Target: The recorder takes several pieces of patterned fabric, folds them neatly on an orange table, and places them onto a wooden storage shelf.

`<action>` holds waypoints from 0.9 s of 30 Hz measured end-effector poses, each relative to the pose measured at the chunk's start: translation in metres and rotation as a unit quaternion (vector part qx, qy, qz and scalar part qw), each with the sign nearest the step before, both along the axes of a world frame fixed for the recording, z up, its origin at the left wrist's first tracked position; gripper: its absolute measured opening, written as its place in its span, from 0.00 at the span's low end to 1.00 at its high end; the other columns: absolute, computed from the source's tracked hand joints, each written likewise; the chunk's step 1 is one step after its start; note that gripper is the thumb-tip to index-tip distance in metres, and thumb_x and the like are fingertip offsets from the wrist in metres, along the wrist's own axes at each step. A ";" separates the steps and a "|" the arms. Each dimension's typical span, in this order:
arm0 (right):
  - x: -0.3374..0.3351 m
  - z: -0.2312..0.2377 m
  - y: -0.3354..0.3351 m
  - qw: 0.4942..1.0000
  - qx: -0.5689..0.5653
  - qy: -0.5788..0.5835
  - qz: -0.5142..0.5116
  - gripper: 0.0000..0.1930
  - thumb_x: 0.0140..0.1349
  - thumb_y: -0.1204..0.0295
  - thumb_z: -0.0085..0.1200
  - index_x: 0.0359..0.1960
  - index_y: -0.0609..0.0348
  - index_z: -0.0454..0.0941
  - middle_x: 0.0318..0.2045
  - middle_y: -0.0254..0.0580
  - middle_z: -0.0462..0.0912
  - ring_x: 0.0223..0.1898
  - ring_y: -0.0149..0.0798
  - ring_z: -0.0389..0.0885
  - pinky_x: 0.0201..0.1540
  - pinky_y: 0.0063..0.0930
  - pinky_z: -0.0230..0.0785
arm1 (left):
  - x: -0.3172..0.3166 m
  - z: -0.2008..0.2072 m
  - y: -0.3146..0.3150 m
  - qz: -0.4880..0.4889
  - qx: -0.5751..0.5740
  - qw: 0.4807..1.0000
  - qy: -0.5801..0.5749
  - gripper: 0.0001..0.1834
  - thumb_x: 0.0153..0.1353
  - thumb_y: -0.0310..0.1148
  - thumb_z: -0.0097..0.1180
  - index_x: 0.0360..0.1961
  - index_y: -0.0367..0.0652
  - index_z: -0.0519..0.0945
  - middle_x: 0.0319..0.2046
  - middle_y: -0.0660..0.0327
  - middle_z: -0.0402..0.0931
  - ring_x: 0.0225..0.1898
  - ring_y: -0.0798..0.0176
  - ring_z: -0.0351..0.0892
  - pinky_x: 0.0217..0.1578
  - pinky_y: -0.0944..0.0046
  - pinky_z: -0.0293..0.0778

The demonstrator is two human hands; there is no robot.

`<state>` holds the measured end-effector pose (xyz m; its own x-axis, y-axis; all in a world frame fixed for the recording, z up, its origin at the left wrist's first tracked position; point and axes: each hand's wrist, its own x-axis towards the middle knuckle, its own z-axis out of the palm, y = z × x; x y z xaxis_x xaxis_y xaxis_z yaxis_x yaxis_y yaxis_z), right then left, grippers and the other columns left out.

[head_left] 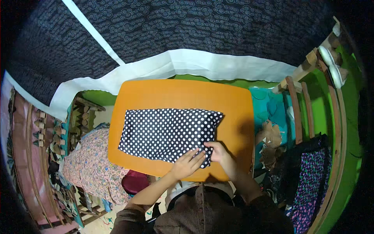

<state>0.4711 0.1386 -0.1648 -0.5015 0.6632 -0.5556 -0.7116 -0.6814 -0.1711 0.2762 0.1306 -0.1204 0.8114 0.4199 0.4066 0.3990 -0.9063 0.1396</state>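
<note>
A black cloth with white polka dots [167, 132] lies folded in a rough rectangle on an orange table [183, 93]. My left hand [189, 163] rests flat on the cloth's near right part, its fingers stretched out over the dots. At the near right edge of the cloth, my right hand [219, 152] is closed, with thumb and fingers on the fabric's border. The cloth's far right corner sticks out in a point, and small wrinkles run through its right side.
Floral fabric [91, 160] is heaped left of the table, beside a dark red round item [134, 182]. Purple-patterned dark cloth [311, 183] hangs at the right near a wooden rack [295, 109]. A dark patterned curtain [202, 31] with a white border spans the far side.
</note>
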 end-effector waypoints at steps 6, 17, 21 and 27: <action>0.024 -0.030 0.006 0.914 0.037 -0.404 -0.007 0.20 0.45 0.76 0.59 0.41 0.72 0.72 0.37 0.48 0.78 0.35 0.40 0.79 0.39 0.30 0.73 | 0.008 -0.038 -0.017 0.013 -0.146 0.981 0.123 0.29 0.54 0.37 0.49 0.59 0.50 0.63 0.59 0.57 0.60 0.59 0.58 0.59 0.58 0.52 0.55; 0.020 -0.053 -0.001 0.790 0.079 -0.596 -0.122 0.21 0.56 0.73 0.50 0.51 0.66 0.64 0.35 0.47 0.77 0.38 0.40 0.77 0.44 0.32 0.68 | 0.010 -0.062 -0.020 0.054 -0.110 0.980 0.158 0.22 0.59 0.36 0.39 0.57 0.56 0.64 0.60 0.61 0.59 0.60 0.59 0.58 0.59 0.48 0.52; 0.011 -0.014 0.019 0.484 0.288 -0.821 -0.099 0.22 0.50 0.76 0.48 0.50 0.64 0.64 0.48 0.56 0.67 0.53 0.53 0.64 0.56 0.45 0.55 | -0.008 -0.058 -0.024 0.014 -0.171 0.977 0.129 0.19 0.56 0.33 0.43 0.51 0.54 0.70 0.58 0.63 0.62 0.60 0.58 0.58 0.60 0.50 0.51; -0.012 -0.019 0.095 0.517 0.444 -0.730 0.063 0.21 0.55 0.73 0.49 0.51 0.66 0.65 0.47 0.55 0.71 0.51 0.53 0.67 0.55 0.39 0.58 | -0.047 -0.022 -0.028 0.051 -0.372 0.920 0.116 0.20 0.50 0.34 0.53 0.48 0.51 0.74 0.60 0.60 0.60 0.62 0.57 0.56 0.61 0.50 0.50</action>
<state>0.4594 0.2335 -0.1839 -0.0480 0.9946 0.0916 0.6568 0.1005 -0.7473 0.2291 0.1026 -0.1424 0.7813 0.5902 -0.2028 0.5734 -0.5506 0.6066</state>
